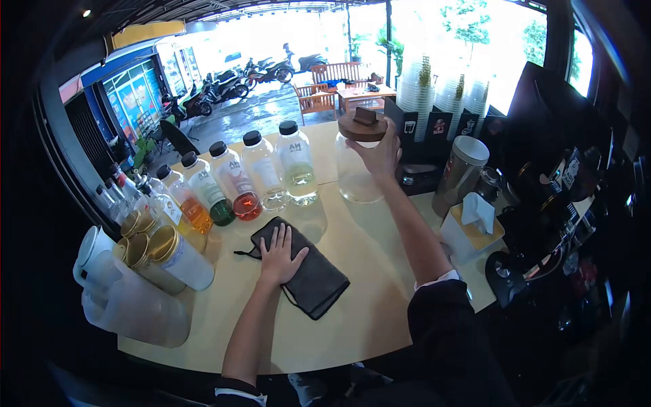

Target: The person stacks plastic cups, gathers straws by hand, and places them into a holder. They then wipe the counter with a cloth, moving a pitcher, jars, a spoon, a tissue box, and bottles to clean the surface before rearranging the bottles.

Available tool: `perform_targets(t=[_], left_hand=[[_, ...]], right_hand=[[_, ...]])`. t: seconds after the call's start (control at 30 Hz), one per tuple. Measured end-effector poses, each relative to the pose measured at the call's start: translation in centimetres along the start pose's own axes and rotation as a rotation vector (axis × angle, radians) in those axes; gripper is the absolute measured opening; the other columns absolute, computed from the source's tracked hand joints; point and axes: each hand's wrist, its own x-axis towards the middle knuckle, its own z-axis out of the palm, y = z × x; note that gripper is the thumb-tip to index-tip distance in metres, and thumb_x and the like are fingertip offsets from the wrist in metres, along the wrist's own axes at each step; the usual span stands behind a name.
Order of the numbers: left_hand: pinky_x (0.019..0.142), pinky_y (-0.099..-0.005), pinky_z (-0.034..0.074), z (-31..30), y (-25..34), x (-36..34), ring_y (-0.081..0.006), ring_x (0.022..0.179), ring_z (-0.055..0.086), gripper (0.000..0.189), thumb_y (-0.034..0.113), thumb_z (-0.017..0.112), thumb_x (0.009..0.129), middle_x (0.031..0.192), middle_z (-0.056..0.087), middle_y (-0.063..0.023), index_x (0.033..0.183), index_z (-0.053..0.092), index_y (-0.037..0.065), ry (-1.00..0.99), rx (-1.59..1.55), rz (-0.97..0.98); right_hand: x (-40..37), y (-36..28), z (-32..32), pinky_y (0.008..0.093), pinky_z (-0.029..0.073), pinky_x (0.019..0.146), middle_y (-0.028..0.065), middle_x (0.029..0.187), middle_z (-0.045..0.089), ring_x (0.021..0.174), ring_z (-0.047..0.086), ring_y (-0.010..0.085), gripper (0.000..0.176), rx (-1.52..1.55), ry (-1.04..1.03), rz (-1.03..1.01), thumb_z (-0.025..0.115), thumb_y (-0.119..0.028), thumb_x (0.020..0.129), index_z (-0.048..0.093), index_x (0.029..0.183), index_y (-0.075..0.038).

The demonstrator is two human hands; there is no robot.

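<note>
My left hand [279,259] lies flat, fingers spread, on a folded dark grey cloth [317,279] with a thin loop at its corner. Farther forward, my right hand [381,150] is wrapped around the upper side of a clear jar [357,178] just under its round wooden lid [363,126]. The jar stands upright on the table and looks empty. Just left of it is a clear bottle [296,166] with a black cap and pale liquid inside.
Several black-capped bottles, one with red liquid [247,205], curve along the table's [366,271] far left. Gold-lidded containers [183,256] and a cloudy pitcher [139,305] stand at left. Right are a tissue box [472,237], a metal canister [461,173] and stacked cups [415,91].
</note>
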Motion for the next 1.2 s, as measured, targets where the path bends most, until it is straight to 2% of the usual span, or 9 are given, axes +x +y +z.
perform_targets(t=[0.23,0.33,0.4,0.57,0.63,0.77,0.83,1.03,1.2], left_hand=[[0.112,-0.0517,0.002,-0.2,-0.2,0.4,-0.0219,0.141,0.009,0.084,0.064,0.029,0.088,0.153,0.009,-0.0086,0.146,0.013,0.005,-0.01,-0.007,-0.003],[0.112,-0.0507,0.002,-0.2,-0.2,0.3,-0.0209,0.141,0.008,0.085,0.065,0.029,0.087,0.154,0.008,-0.0073,0.146,0.012,0.007,-0.006,-0.003,-0.001],[0.112,-0.0505,0.002,-0.3,-0.1,0.2,-0.0205,0.141,0.009,0.085,0.065,0.029,0.086,0.154,0.009,-0.0072,0.146,0.012,0.007,-0.011,-0.003,-0.016],[0.111,-0.052,0.001,-0.1,-0.2,0.2,-0.0205,0.141,0.01,0.09,0.069,0.033,0.083,0.153,0.012,-0.0083,0.146,0.016,0.007,0.042,-0.043,-0.015],[0.111,-0.0529,0.003,-1.0,0.3,-0.8,-0.0234,0.141,0.012,0.091,0.068,0.04,0.082,0.152,0.016,-0.0108,0.145,0.017,0.005,0.051,-0.09,-0.047],[0.111,-0.0444,0.017,-4.5,2.9,-4.9,-0.0335,0.137,0.021,0.095,0.057,0.059,0.079,0.146,0.023,-0.0208,0.144,0.016,0.003,0.289,-0.788,0.332],[0.11,-0.0426,0.022,-6.7,4.4,-8.2,-0.0348,0.137,0.02,0.114,0.051,0.076,0.065,0.146,0.021,-0.0225,0.144,0.01,0.003,0.347,-0.741,0.438],[0.111,-0.0443,0.02,-10.1,5.7,-15.9,-0.0372,0.137,0.016,0.138,0.045,0.086,0.052,0.148,0.01,-0.0231,0.144,-0.007,0.003,0.551,-0.635,0.257],[0.112,-0.0451,0.017,-11.0,1.7,-19.1,-0.037,0.138,0.011,0.141,0.041,0.088,0.049,0.147,0.005,-0.0264,0.142,-0.009,-0.002,0.782,-0.614,0.052]], right_hand=[[-1.6,-1.6,-3.0,0.0559,0.024,0.102,0.0132,0.119,0.051,0.116,0.047,0.0303,0.097,-0.064,-0.085,-0.043,0.081,-0.055,0.052,0.037,0.126,-0.011],[-3.5,-0.9,-6.1,0.0518,0.032,0.099,0.014,0.115,0.054,0.108,0.053,0.0305,0.095,0.019,-0.138,-0.12,0.084,-0.05,0.051,0.037,0.123,-0.01],[-4.6,-0.4,-8.0,0.0435,0.042,0.095,0.0147,0.112,0.055,0.106,0.055,0.0267,0.092,0.236,-0.156,-0.211,0.087,-0.041,0.051,0.038,0.121,-0.009],[-9.0,-1.7,-13.4,0.0353,0.046,0.093,0.013,0.116,0.051,0.109,0.053,0.0225,0.084,0.504,-0.261,-0.198,0.089,-0.021,0.054,0.038,0.119,-0.008],[-10.1,-2.5,-14.2,0.0346,0.046,0.094,0.0123,0.118,0.05,0.111,0.052,0.0218,0.083,0.656,-0.28,-0.198,0.089,-0.016,0.055,0.038,0.12,-0.009],[-12.0,-4.6,-14.6,0.0333,0.045,0.095,0.0122,0.119,0.048,0.11,0.052,0.0221,0.084,0.738,-0.357,-0.264,0.089,-0.013,0.053,0.038,0.12,-0.008],[-13.3,-7.0,-15.3,0.0337,0.045,0.094,0.0117,0.118,0.048,0.109,0.053,0.0216,0.085,0.535,-0.354,-0.354,0.09,-0.014,0.051,0.04,0.119,-0.007],[-16.4,-13.5,-11.4,0.0348,0.042,0.093,0.0114,0.114,0.051,0.109,0.051,0.0222,0.089,0.677,-0.426,-0.472,0.09,-0.025,0.05,0.041,0.122,-0.006],[-20.4,-19.3,-7.0,0.0342,0.041,0.095,0.0108,0.112,0.051,0.108,0.05,0.0229,0.086,1.067,-0.617,-0.262,0.09,-0.025,0.049,0.042,0.118,-0.005]])
